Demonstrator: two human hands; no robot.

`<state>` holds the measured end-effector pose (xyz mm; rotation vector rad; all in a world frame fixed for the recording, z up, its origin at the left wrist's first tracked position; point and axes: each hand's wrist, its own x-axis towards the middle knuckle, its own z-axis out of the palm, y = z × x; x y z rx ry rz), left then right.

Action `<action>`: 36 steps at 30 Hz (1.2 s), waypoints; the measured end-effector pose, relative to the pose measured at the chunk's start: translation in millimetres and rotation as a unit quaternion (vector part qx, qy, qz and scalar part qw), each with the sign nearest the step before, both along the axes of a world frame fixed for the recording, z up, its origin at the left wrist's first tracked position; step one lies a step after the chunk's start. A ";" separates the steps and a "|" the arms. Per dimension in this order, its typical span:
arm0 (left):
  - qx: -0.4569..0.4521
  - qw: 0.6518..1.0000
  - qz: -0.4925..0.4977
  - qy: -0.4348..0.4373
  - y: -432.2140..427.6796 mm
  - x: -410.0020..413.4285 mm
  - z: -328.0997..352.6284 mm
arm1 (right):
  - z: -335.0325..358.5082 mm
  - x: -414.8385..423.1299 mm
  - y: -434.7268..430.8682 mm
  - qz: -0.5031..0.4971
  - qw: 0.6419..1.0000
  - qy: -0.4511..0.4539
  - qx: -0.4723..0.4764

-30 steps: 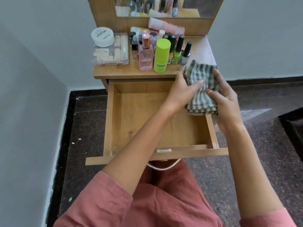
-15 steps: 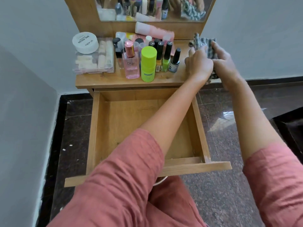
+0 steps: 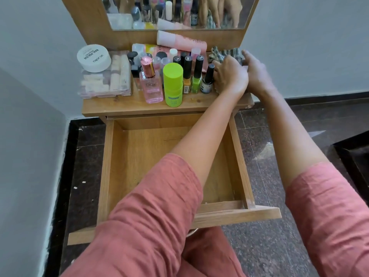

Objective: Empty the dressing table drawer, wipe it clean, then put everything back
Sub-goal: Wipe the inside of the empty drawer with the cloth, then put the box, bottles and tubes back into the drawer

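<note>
Both arms are stretching away from the body toward the far right, bare from the elbows onward, with the upper arms in loose rust-pink sleeves [image 3: 151, 206]. The left forearm is slanting from near left to far right, while the right forearm is running in from the near right. The left hand [image 3: 229, 75] and the right hand [image 3: 257, 76] are lying side by side, touching, backs up. The left fingers [image 3: 216, 63] are curling down onto a checked cloth [image 3: 225, 53]; the right hand's fingers are lying fairly straight against the cloth's right side.
</note>
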<state>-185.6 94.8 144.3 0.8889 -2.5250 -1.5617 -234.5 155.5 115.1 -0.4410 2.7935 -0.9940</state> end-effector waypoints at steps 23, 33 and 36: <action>-0.132 0.985 -0.048 0.097 17.0 20.1 -11.4 | -10.5 32.8 5.9 -0.093 0.988 0.126 -0.007; -0.045 0.983 -0.009 0.180 7.8 102.3 -14.4 | -13.9 102.1 5.4 -0.090 0.977 0.164 -0.104; -0.050 0.977 0.019 0.205 -5.2 128.1 -20.3 | -15.2 127.0 -3.1 -0.086 0.975 0.150 -0.138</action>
